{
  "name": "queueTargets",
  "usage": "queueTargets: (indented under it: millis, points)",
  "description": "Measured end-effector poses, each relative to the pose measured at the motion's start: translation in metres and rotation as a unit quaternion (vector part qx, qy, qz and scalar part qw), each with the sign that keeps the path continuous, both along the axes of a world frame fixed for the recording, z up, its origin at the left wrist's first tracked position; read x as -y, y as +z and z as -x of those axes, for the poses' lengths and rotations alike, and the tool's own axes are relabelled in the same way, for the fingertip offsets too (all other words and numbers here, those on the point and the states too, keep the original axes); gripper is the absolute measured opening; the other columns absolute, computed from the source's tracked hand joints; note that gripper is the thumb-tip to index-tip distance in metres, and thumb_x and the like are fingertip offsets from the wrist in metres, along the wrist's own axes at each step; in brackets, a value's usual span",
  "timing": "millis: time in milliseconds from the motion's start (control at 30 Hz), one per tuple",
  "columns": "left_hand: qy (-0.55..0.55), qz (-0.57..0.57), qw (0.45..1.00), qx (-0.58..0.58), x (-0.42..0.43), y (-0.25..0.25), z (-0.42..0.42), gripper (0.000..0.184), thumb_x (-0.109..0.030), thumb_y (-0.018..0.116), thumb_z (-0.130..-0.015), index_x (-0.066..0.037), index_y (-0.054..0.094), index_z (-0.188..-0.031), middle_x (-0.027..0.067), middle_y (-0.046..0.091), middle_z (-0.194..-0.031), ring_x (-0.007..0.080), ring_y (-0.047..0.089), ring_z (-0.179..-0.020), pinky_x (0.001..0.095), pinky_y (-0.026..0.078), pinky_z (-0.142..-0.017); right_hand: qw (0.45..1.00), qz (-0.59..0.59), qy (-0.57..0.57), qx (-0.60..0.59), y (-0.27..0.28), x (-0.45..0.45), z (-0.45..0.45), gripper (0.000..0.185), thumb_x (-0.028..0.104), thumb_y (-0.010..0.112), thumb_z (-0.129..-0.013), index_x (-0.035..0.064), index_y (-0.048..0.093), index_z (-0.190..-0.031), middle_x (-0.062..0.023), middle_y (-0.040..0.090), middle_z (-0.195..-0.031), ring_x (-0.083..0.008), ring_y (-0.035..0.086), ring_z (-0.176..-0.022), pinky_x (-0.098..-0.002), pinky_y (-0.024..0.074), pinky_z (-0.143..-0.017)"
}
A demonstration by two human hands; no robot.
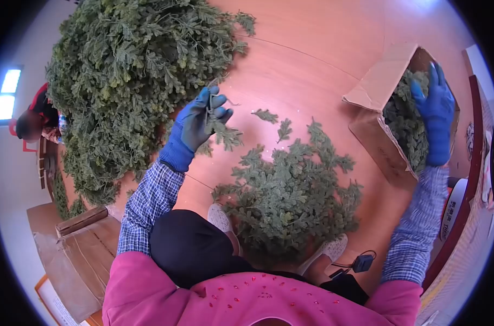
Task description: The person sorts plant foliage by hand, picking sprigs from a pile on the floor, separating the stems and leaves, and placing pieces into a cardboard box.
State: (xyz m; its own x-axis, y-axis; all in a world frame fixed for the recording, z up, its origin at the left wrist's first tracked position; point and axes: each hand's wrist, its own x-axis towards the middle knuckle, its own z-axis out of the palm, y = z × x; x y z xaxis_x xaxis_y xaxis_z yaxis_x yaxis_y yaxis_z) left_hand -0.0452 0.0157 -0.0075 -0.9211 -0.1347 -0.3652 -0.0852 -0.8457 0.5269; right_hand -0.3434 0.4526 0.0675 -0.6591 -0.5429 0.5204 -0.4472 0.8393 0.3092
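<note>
In a blue glove, my left hand [195,127] is closed round the stems of a small green sprig [225,136], whose leaves hang below the fingers. My right hand [437,111], also gloved, reaches into an open cardboard box [374,89] on the right. Its fingers are spread over green sprigs [407,117] in the box, with the palm side hidden. A pile of leafy sprigs [290,201] lies on the floor between my feet. Two loose sprigs [266,115] lie just beyond that pile.
A very large heap of green branches [133,70] rises at the upper left. A person [38,119] is at the far left. Cardboard boxes [89,250] stand at the lower left. A small black device with a cable [362,263] lies near my right foot.
</note>
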Motion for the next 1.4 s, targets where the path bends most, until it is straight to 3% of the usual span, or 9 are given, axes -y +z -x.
queueTargets:
  millis: [100, 133, 300, 400, 467, 733, 967, 1133, 1400]
  points:
    - [-0.039, -0.057, 0.995, -0.070, -0.024, -0.007, 0.008, 0.027, -0.027, 0.049, -0.098, -0.006, 0.057, -0.111, 0.0114, 0.068, -0.095, 0.0220, 0.064, -0.072, 0.0408, 0.050, -0.089, 0.842, 0.350, 0.247, 0.329, -0.010, 0.106, -0.105, 0.071, 0.018, 0.074, -0.078, 0.0039, 0.039, -0.137, -0.0133, 0.053, -0.127, -0.0172, 0.063, -0.084, -0.0289, 0.0521, -0.078]
    - [-0.031, -0.045, 0.995, -0.083, -0.033, -0.009, 0.009, 0.026, -0.026, 0.051, -0.097, -0.006, 0.056, -0.112, 0.0117, 0.068, -0.095, 0.0236, 0.064, -0.076, 0.0415, 0.050, -0.090, 0.611, 0.492, 0.198, 0.587, -0.034, 0.142, -0.137, 0.076, 0.017, 0.077, -0.077, 0.0053, 0.036, -0.140, -0.0131, 0.052, -0.126, -0.0158, 0.060, -0.072, -0.0297, 0.0520, -0.074]
    - [0.049, 0.128, 0.990, -0.031, -0.055, 0.001, -0.003, 0.027, -0.012, 0.056, -0.092, 0.000, 0.051, -0.115, 0.0178, 0.065, -0.099, 0.0304, 0.067, -0.090, 0.0413, 0.054, -0.085, 0.219, 0.409, 0.085, 0.882, -0.092, 0.251, -0.242, 0.040, 0.027, 0.072, -0.083, 0.0048, 0.058, -0.112, -0.0049, 0.063, -0.072, -0.0123, 0.059, -0.064, -0.0294, 0.0493, -0.056]
    - [0.104, -0.037, 0.993, -0.035, -0.013, -0.036, -0.036, 0.023, -0.006, 0.054, -0.090, -0.002, 0.052, -0.112, 0.0074, 0.061, -0.081, 0.0178, 0.059, -0.066, 0.0334, 0.053, -0.070, 0.425, 0.273, 0.162, 0.848, -0.090, 0.245, -0.263, 0.025, 0.025, 0.066, -0.084, 0.0059, 0.063, -0.101, -0.0082, 0.062, -0.067, -0.0171, 0.062, -0.063, -0.0336, 0.0492, -0.059]
    - [0.198, -0.100, 0.973, -0.067, 0.057, -0.071, -0.083, 0.021, -0.008, 0.055, -0.090, -0.003, 0.053, -0.111, 0.0007, 0.052, -0.070, 0.0122, 0.046, -0.054, 0.0295, 0.048, -0.061, 0.774, 0.122, 0.360, 0.506, -0.071, 0.212, -0.275, 0.024, 0.022, 0.062, -0.082, 0.0078, 0.064, -0.101, -0.0095, 0.062, -0.067, -0.0229, 0.062, -0.062, -0.0370, 0.0476, -0.061]
    - [0.063, 0.277, 0.885, 0.370, 0.017, -0.071, -0.364, 0.026, -0.019, 0.058, -0.092, 0.000, 0.057, -0.108, 0.0091, 0.062, -0.078, 0.0197, 0.061, -0.071, 0.0354, 0.049, -0.068, 0.843, -0.241, 0.173, 0.449, -0.131, 0.130, -0.189, 0.061, 0.036, 0.067, -0.074, 0.0048, 0.050, -0.124, -0.0127, 0.062, -0.103, -0.0265, 0.059, -0.098, -0.0414, 0.0408, -0.090]
    - [-0.537, 0.594, 0.461, 0.382, -0.012, -0.089, -0.595, 0.024, -0.026, 0.060, -0.088, -0.004, 0.067, -0.084, 0.0120, 0.062, -0.070, 0.0231, 0.062, -0.068, 0.0340, 0.048, -0.060, 0.863, -0.108, 0.253, 0.424, -0.112, 0.146, -0.164, 0.061, 0.038, 0.063, -0.077, 0.0054, 0.048, -0.126, -0.0134, 0.053, -0.124, -0.0260, 0.052, -0.112, -0.0431, 0.0344, -0.100]
    - [0.002, 0.664, 0.667, 0.338, 0.042, -0.068, -0.251, 0.035, -0.039, 0.063, -0.085, -0.005, 0.070, -0.077, 0.0119, 0.061, -0.058, 0.0166, 0.060, -0.053, 0.0326, 0.045, -0.053, 0.857, -0.077, 0.318, 0.397, -0.099, 0.193, -0.188, 0.048, 0.029, 0.059, -0.081, 0.0069, 0.052, -0.124, -0.0114, 0.054, -0.124, -0.0248, 0.053, -0.113, -0.0431, 0.0338, -0.102]
    - [-0.203, 0.881, 0.279, 0.323, 0.127, -0.177, -0.072, 0.037, -0.045, 0.068, -0.075, -0.009, 0.070, -0.084, 0.0170, 0.068, -0.083, 0.0345, 0.066, -0.077, 0.0434, 0.051, -0.072, 0.815, -0.102, 0.359, 0.443, -0.091, 0.197, -0.227, 0.044, 0.028, 0.060, -0.084, 0.0087, 0.052, -0.122, -0.0101, 0.055, -0.120, -0.0237, 0.053, -0.112, -0.0427, 0.0336, -0.104]
